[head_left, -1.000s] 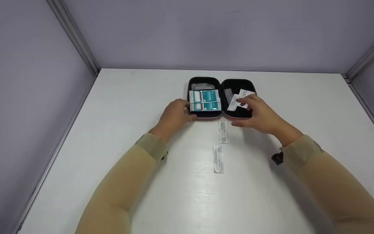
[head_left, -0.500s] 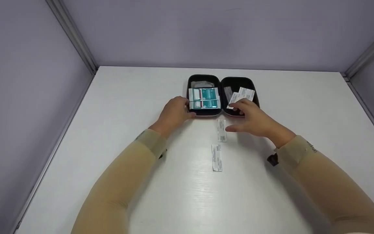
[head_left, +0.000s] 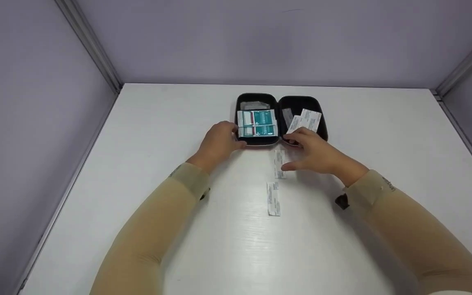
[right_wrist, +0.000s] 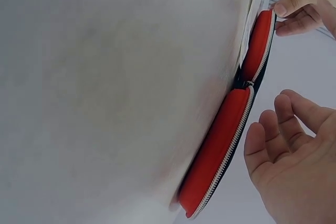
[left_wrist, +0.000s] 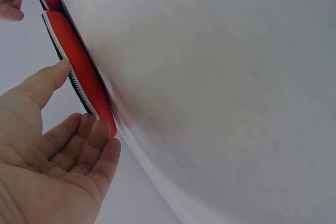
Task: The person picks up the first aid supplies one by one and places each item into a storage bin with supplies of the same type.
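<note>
One case (head_left: 258, 141), two hands (head_left: 219, 141), two visible teal packets (head_left: 262, 118), two white packets (head_left: 310, 118) inside, two white strips (head_left: 273, 200) outside

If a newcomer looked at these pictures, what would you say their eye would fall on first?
Probably the open case, black inside and red outside, toward the back of the table, with teal packets in its left half. Next, perhaps, the two white strips lying in front of it and the left hand holding its left side.
</note>
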`<state>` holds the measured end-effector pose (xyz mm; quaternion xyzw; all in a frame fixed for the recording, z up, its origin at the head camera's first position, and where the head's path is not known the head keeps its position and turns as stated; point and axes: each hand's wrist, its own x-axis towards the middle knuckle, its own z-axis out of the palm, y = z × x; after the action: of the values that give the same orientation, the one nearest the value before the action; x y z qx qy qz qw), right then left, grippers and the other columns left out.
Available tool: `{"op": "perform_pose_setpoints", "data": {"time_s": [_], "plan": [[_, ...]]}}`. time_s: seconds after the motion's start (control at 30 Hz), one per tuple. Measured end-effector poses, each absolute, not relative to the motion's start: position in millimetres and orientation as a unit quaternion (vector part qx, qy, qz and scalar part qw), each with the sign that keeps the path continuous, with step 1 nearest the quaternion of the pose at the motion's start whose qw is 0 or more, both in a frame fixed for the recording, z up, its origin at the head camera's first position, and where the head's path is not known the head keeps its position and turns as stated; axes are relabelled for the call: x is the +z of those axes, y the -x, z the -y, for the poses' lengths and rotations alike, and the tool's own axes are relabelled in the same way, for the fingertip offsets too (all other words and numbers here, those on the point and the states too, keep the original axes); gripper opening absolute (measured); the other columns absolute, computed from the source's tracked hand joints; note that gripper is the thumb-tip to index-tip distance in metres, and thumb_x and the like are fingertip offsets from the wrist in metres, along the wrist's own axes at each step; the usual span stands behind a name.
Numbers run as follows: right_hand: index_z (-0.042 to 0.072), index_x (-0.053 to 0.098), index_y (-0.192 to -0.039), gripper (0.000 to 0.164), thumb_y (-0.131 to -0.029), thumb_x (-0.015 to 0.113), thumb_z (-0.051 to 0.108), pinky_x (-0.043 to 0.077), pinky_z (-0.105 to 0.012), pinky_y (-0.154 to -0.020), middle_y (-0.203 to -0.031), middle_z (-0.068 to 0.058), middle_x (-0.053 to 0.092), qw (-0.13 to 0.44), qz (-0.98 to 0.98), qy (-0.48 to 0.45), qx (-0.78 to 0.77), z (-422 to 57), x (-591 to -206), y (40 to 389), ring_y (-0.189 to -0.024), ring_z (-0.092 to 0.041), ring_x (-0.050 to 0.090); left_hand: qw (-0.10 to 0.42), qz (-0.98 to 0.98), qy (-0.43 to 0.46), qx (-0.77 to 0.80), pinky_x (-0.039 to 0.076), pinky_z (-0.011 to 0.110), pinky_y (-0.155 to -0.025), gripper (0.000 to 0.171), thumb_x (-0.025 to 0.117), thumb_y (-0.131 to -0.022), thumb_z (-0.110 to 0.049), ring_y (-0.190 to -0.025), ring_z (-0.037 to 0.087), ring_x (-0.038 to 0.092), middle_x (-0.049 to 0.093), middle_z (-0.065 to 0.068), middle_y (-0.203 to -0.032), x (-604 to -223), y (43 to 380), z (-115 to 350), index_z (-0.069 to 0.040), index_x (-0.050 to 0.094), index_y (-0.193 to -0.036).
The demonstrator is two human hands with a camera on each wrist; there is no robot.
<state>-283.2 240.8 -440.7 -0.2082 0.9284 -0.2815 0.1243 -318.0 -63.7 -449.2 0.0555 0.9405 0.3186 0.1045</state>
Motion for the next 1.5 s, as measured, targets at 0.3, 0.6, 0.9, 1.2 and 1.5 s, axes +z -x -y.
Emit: {"op": "perform_pose_setpoints", "data": {"time_s": [0.3,0.6,0.9,1.2,1.5], "plan": [[0.003,0.055,-0.165,0.103,-0.083,0.102,0.047,0.043,-0.059,-0.132,-0.159,-0.017,0.057,0.125,-0.927,0.228,-0.271,-238,-445,285,-0.146,-0.037,0.054,0.096,-0.939,-0.054,0.326,0.055,0.042,-0.119,0.061,0.088,-0.102,-0.030,-0.127,0.023,0.064,0.072,0.009,-0.144,-449,322,63,-0.004,0.067,-0.153],[0.004,0.056,-0.165,0.107,-0.081,0.104,0.049,0.044,-0.059,-0.131,-0.160,-0.017,0.056,0.144,-0.931,0.219,-0.256,-242,-455,283,-0.144,-0.036,0.053,0.094,-0.935,-0.062,0.337,0.054,0.043,-0.124,0.056,0.088,-0.102,-0.026,-0.135,0.025,0.065,0.072,0.011,-0.147,-459,323,57,-0.002,0.069,-0.149],[0.006,0.055,-0.166,0.108,-0.081,0.103,0.050,0.048,-0.057,-0.126,-0.153,-0.016,0.058,0.156,-0.936,0.218,-0.229,-239,-455,283,-0.139,-0.035,0.053,0.092,-0.939,-0.057,0.327,0.051,0.044,-0.128,0.059,0.088,-0.102,-0.029,-0.143,0.027,0.064,0.070,0.011,-0.152,-460,325,55,-0.003,0.068,-0.151],[0.003,0.053,-0.167,0.111,-0.080,0.103,0.049,0.053,-0.044,-0.102,-0.131,-0.012,0.060,0.150,-0.944,0.227,-0.185,-238,-451,284,-0.118,-0.029,0.056,0.085,-0.937,-0.062,0.334,0.052,0.044,-0.125,0.058,0.088,-0.102,-0.029,-0.137,0.026,0.064,0.071,0.011,-0.149,-456,325,54,-0.003,0.068,-0.150],[0.008,0.056,-0.166,0.105,-0.082,0.101,0.051,0.051,-0.040,-0.093,-0.130,-0.009,0.059,0.150,-0.950,0.219,-0.162,-236,-453,285,-0.113,-0.026,0.056,0.083,-0.937,-0.064,0.334,0.055,0.044,-0.120,0.058,0.088,-0.102,-0.028,-0.130,0.025,0.065,0.072,0.011,-0.143,-454,326,55,-0.003,0.068,-0.150]]}}
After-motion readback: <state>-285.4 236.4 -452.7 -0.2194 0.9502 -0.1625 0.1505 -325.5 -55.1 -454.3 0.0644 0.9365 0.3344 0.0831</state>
